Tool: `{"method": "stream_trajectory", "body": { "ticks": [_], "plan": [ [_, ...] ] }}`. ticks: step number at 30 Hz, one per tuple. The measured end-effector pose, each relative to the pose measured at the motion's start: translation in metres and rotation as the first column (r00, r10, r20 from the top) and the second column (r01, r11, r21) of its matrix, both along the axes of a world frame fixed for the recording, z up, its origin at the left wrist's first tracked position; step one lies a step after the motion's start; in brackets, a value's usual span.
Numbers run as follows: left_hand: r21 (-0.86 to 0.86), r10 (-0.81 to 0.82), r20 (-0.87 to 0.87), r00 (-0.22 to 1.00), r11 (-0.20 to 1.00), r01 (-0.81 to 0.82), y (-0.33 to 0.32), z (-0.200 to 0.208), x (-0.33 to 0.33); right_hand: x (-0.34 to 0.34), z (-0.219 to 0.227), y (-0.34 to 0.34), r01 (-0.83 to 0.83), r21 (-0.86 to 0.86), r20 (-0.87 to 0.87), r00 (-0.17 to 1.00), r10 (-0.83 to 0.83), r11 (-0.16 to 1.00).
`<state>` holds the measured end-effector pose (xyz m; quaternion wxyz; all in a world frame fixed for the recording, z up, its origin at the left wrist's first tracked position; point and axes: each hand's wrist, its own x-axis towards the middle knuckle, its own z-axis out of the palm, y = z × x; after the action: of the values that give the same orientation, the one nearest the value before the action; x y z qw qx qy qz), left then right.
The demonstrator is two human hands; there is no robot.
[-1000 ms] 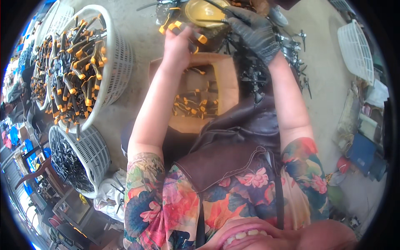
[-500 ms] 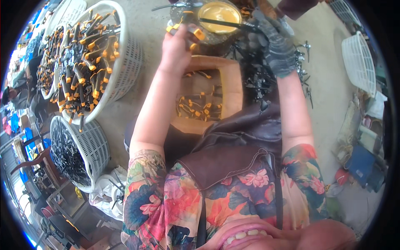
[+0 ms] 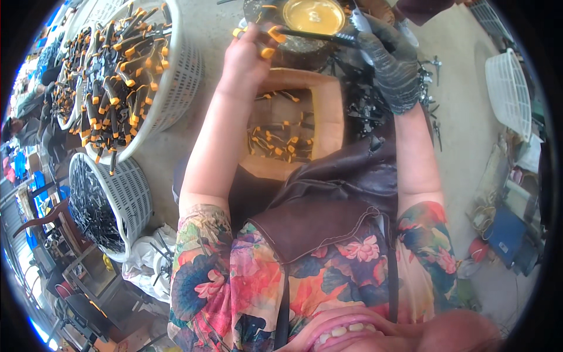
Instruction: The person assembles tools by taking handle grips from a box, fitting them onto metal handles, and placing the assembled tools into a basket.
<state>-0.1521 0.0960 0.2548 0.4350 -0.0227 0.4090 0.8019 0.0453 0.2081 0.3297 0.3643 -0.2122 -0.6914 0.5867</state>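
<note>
My bare left hand (image 3: 247, 58) is closed around black-and-orange handle grips (image 3: 275, 35), whose orange ends poke out past my fingers. My right hand (image 3: 392, 67), in a dark grey glove, grips a metal tool with a long black handle (image 3: 314, 35); the glove hides much of it. The handle's left end meets the orange end of a grip at my left fingers; whether it goes inside I cannot tell. Just beyond it stands a round bowl of yellow liquid (image 3: 314, 16). Below my hands, an open cardboard box (image 3: 328, 117) contains several loose black-and-orange grips (image 3: 284, 142).
A large white basket (image 3: 179, 88) at left overflows with orange-ended tools. Nearer stands another basket (image 3: 136, 190) of black pieces. Dark metal tools (image 3: 366, 97) lie piled beside my right wrist. An off-white basket (image 3: 509, 97) sits on the floor at right.
The black handle's left end now meets an orange grip end at my left fingers; before, it reached past above it. Both hands have shifted slightly.
</note>
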Motion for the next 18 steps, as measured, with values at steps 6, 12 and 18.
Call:
{"method": "stream_trajectory", "body": {
  "ticks": [6,12,18],
  "plan": [
    [-0.024,-0.053,-0.13,0.99,0.998,0.05,-0.002,0.006,0.004,0.001,0.01,-0.007,-0.061,-0.076,0.124,0.99,0.07,0.995],
    [-0.155,-0.003,-0.335,0.942,0.986,-0.052,-0.005,0.02,0.016,0.002,-0.011,-0.004,-0.147,0.1,0.133,0.982,0.133,0.984],
    [-0.246,0.034,-0.252,0.967,0.964,-0.098,0.009,0.017,0.069,-0.025,-0.044,-0.009,-0.043,0.444,0.052,0.998,0.023,0.895]
  ]
}}
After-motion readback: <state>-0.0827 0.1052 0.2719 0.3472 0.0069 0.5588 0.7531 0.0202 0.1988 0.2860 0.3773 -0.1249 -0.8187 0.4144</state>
